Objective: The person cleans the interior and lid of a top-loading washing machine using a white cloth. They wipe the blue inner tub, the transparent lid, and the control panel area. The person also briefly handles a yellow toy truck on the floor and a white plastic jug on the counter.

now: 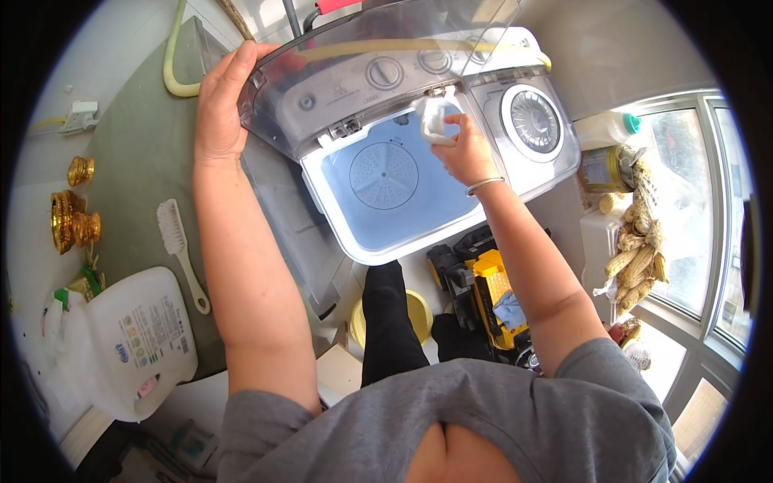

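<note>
Daylight brightens a grey-framed window [683, 173] at right, beside a pale wall [636, 48].

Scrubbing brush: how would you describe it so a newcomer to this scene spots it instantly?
Left of the twin-tub washing machine is a grey-green tabletop. On it, between the left forearm and the gold-coloured ornaments, lies the scrubbing brush. Its slim, pale handle and white bristles set it apart from the bulky white jug nearby.

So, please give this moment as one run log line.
left hand: holding raised clear lid | right hand: holding white piece at open tub | scrub brush: on green surface
</note>
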Motion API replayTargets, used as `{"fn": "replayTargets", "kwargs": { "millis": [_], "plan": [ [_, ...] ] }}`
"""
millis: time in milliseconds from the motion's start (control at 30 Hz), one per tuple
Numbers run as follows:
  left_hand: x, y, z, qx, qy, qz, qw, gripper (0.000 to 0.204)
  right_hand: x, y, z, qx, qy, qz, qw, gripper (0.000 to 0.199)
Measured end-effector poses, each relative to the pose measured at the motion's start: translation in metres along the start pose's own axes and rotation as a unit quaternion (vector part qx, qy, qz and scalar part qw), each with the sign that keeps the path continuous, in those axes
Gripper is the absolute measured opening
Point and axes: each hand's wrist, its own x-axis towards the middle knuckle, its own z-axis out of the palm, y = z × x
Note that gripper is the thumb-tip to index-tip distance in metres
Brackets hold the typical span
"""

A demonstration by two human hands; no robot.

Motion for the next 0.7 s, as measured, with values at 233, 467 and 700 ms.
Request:
{"fn": "replayTargets", "kwargs": {
  "millis": [233,467,700],
  "plan": [
    [-0.003,0.002,-0.004,0.003,-0.005,0.011,1.000,0.054,0.027,-0.027,0.023,0.298,0.087,0.042,0.950,0.025],
    [-0.002,0.001,-0.003,-0.008,-0.001,0.006,1.000,0.052,0.035,-0.030,0.059,0.118,0.262,-0.129,0.949,0.022],
    [0.000,0.002,0.003,-0.042,0.010,0.023,0.999,0.044,0.031,-0.037,0.085,0.142,0.311,-0.116,0.933,0.028]
  ]
}}
